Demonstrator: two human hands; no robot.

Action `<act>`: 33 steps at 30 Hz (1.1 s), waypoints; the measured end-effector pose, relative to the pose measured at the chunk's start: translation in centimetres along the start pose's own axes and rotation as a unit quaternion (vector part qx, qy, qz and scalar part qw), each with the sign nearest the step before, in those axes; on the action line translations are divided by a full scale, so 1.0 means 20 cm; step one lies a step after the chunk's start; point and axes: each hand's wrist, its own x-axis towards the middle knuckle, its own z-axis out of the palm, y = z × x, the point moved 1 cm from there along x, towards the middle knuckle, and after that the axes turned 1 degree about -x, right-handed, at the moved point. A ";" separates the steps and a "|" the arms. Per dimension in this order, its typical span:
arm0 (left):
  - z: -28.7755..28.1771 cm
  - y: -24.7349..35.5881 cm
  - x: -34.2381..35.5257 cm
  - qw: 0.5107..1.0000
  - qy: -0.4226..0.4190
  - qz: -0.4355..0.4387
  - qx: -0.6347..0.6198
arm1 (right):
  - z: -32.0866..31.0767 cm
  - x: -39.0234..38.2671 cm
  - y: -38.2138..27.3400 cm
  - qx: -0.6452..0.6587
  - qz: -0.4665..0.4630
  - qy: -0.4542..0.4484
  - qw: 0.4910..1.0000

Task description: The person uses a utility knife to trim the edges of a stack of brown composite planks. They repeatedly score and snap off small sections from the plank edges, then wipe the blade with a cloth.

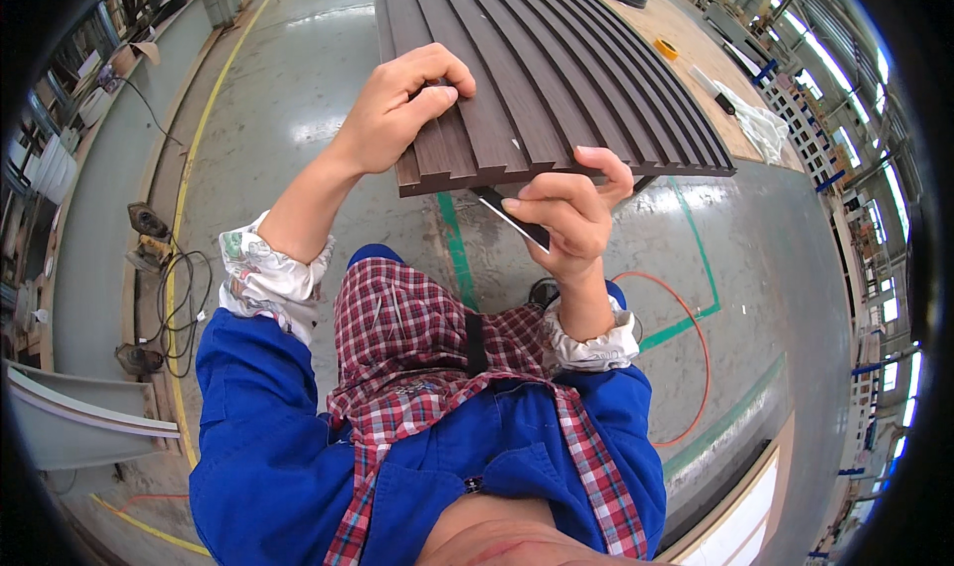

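A dark brown ribbed panel [517, 99] stretches away from me, its stepped end facing my body. My left hand [407, 104] rests on the panel's left side near that end, fingers curled and thumb close to the forefinger; whatever may be between them is hidden. At the panel's end, my right hand [568, 213] is closed around a thin dark flat piece with a bright white edge [515, 220], just below the end face. One right finger reaches up against the panel's end. The kind of the flat piece cannot be made out.
Beyond the panel's right side lies a wooden tabletop [686, 44] with a yellow tape roll [666, 49] and clear plastic wrap [760, 129]. An orange hose [708, 367] curves over the floor at right. Black cables [184, 298] and a long grey beam [104, 208] are at left.
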 end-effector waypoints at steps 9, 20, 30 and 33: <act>0.01 -0.02 0.01 1.000 0.002 0.004 0.007 | 0.00 -0.02 0.08 -0.027 -0.022 -0.006 0.999; 0.04 0.00 0.03 1.000 0.010 0.018 -0.014 | 0.08 -0.01 0.00 -0.006 -0.025 0.023 0.999; 0.05 0.02 0.03 0.994 0.019 -0.070 -0.087 | -0.22 0.04 -0.01 0.218 0.003 -0.168 0.962; 0.01 0.03 0.02 0.995 -0.001 -0.060 -0.085 | -0.42 -0.04 0.10 0.229 0.133 -0.113 0.958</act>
